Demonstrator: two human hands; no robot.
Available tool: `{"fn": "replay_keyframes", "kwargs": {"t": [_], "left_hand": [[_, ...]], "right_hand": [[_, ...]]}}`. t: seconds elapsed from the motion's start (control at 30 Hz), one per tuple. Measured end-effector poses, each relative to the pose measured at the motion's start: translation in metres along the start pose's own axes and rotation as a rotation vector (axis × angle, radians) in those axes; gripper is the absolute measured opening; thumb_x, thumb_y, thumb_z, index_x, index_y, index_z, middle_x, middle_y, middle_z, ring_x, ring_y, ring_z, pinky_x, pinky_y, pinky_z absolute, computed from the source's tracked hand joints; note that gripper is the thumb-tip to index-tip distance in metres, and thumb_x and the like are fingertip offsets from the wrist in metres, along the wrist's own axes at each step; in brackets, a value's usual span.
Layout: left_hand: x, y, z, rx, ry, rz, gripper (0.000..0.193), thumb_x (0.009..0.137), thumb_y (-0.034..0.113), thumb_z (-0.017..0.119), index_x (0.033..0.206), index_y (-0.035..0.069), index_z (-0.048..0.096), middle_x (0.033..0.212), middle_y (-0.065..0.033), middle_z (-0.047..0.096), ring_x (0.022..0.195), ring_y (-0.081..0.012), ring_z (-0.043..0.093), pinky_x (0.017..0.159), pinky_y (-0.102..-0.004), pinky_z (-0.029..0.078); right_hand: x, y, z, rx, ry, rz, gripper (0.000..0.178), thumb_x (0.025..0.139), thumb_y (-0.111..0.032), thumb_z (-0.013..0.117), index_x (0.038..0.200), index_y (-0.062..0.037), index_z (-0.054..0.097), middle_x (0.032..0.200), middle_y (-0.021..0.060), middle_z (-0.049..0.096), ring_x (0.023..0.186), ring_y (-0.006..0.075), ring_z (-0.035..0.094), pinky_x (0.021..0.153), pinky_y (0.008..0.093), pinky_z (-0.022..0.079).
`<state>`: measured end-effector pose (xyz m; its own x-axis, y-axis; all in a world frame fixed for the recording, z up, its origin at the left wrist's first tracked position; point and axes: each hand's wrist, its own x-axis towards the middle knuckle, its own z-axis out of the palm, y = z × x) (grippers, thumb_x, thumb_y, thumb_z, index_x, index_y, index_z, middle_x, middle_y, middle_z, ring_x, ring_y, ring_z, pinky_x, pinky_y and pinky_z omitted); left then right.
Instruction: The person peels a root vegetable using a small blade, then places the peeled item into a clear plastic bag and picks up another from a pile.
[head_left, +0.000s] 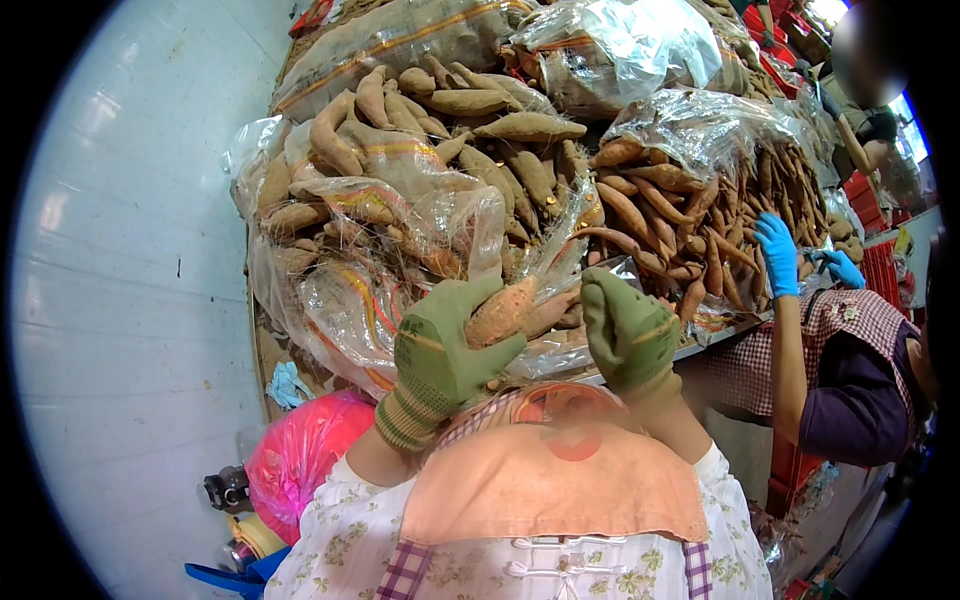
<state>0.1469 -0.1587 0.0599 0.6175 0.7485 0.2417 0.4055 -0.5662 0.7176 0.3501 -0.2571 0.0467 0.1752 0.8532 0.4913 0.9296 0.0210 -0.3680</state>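
Observation:
My left hand (445, 345), in a green knit-cuffed work glove, is closed around a stubby sweet potato (503, 312) with orange-brown skin. Close to its right, my right hand (630, 335) in a matching glove is curled up, fingers folded in. What it holds, if anything, is hidden. Another sweet potato (550, 313) lies just behind the held one, between both hands. Beyond them, soil-covered sweet potatoes (520, 170) spill out of a clear plastic sack (440, 215) with yellow and red stripes.
A reddish heap of slimmer sweet potatoes (690, 215) lies to the right under clear plastic (700, 115). A co-worker's blue-gloved hand (777, 255) touches that heap. More full sacks (400, 50) stand behind. At left are a white wall (140, 250) and a pink plastic bag (305, 455).

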Motion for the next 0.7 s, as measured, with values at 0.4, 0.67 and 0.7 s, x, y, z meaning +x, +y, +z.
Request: {"fn": "replay_keyframes", "kwargs": {"t": [0.4,0.67,0.7], "left_hand": [[0.004,0.018,0.007,-0.078,-0.160,-0.002,0.074,0.069,0.012,0.084,0.137,-0.002,0.060,0.115,-0.0212,0.069,0.108,-0.0329,0.067,0.093,-0.0393,0.052],[0.004,0.003,0.014,-0.783,-0.451,-0.402,0.081,0.086,0.024,0.081,0.151,-0.006,0.042,0.133,-0.0168,0.064,0.123,-0.0189,0.059,0.104,-0.0363,0.048],[0.003,0.006,0.015,-0.782,-0.451,-0.403,0.081,0.086,0.024,0.081,0.151,-0.006,0.042,0.133,-0.0168,0.064,0.123,-0.0189,0.059,0.104,-0.0363,0.048]], "right_hand": [[0.011,-0.015,0.004,0.907,-0.347,0.597,0.041,0.091,-0.038,0.074,0.108,-0.0015,0.072,0.084,0.0027,0.071,0.075,0.0094,0.060,0.071,0.0285,0.051],[0.008,-0.008,-0.004,1.154,-0.347,0.700,0.031,0.096,-0.029,0.069,0.106,0.0003,0.071,0.083,0.0050,0.070,0.075,0.0086,0.062,0.069,0.0269,0.051],[0.005,-0.008,-0.004,1.089,-0.337,0.685,0.029,0.099,-0.027,0.066,0.107,0.0009,0.070,0.084,0.0062,0.071,0.074,0.0102,0.063,0.069,0.0278,0.051]]}}
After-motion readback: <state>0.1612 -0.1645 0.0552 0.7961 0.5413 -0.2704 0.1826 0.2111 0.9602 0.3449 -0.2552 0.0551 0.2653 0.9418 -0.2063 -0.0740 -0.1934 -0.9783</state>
